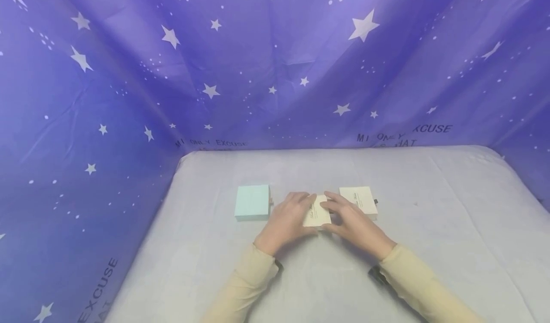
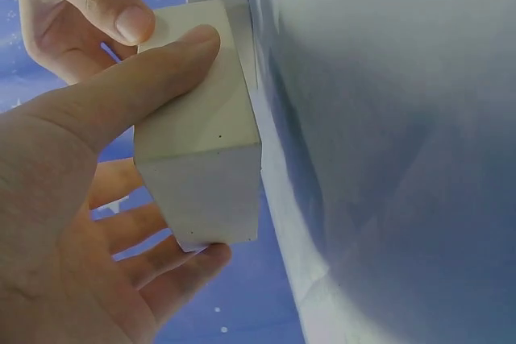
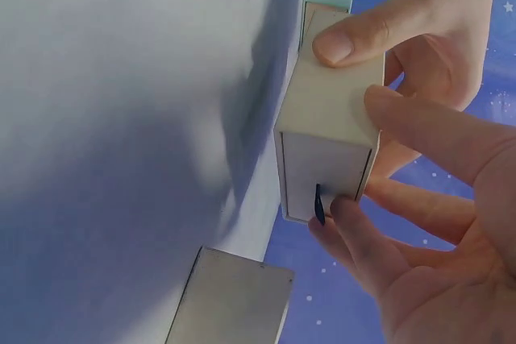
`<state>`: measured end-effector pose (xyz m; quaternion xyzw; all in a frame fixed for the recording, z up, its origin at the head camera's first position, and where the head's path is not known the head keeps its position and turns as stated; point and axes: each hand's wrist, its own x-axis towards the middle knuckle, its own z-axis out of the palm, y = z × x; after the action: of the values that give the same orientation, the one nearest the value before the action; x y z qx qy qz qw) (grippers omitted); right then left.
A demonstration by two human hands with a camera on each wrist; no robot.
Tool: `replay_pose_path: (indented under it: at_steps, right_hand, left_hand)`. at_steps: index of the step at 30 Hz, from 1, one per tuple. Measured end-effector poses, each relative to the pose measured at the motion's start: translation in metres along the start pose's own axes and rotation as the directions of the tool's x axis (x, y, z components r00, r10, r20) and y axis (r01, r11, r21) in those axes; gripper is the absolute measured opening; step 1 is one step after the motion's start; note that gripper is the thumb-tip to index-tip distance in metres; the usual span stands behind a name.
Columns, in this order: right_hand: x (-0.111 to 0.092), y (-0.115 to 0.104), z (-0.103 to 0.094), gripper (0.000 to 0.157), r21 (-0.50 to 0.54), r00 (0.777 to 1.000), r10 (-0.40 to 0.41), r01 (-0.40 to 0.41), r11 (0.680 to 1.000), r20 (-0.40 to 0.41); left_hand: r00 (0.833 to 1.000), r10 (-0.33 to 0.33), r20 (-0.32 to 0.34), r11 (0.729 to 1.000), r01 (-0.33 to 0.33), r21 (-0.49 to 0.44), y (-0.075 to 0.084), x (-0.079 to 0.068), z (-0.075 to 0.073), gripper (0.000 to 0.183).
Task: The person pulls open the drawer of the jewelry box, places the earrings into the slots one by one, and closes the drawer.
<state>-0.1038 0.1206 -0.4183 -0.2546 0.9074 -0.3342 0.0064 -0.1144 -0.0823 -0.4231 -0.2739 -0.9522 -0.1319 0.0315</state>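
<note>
A small cream drawer-style box (image 1: 319,213) with printed lettering is between both hands in the head view. My left hand (image 1: 285,220) grips it from the left, with the thumb on its near side and the fingers around the far side, as the left wrist view shows. At its right end, my right hand (image 1: 355,224) holds the box between thumb and fingers. A black pull tab (image 3: 319,203) sticks out of that end in the right wrist view, right beside the right fingertips. Whether they touch the tab, I cannot tell.
A mint-green box (image 1: 252,203) lies to the left on the grey cloth-covered table (image 1: 429,227). Behind the right hand sits another cream box (image 1: 361,198) with a black tab on its right side. Purple star-patterned curtains (image 1: 275,65) hang around the table.
</note>
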Motion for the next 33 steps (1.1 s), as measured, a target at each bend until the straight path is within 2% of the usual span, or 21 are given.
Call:
replay_pose_path:
  at_steps: [14, 22, 27, 33]
  right_hand:
    - [0.016, 0.010, 0.007, 0.051, -0.001, 0.999, 0.024, -0.024, 1.000, 0.021]
    - [0.017, 0.016, 0.010, 0.050, 0.000, 0.999, 0.036, -0.036, 0.999, 0.021]
    - [0.017, 0.016, 0.010, 0.052, -0.011, 1.000, 0.030, -0.030, 0.999, 0.006]
    - [0.019, 0.011, 0.008, 0.066, -0.023, 1.000, 0.030, -0.030, 0.999, -0.001]
  left_hand:
    - [0.998, -0.039, 0.042, 0.996, 0.042, -0.079, -0.011, 0.012, 0.009, 0.086]
    - [0.997, -0.041, 0.072, 0.988, 0.052, -0.147, -0.015, 0.015, 0.015, 0.085]
    - [0.997, -0.032, 0.063, 0.988, 0.041, -0.148, -0.015, 0.017, 0.015, 0.086]
    - [0.999, -0.027, 0.041, 0.993, 0.031, -0.112, -0.014, 0.017, 0.011, 0.087]
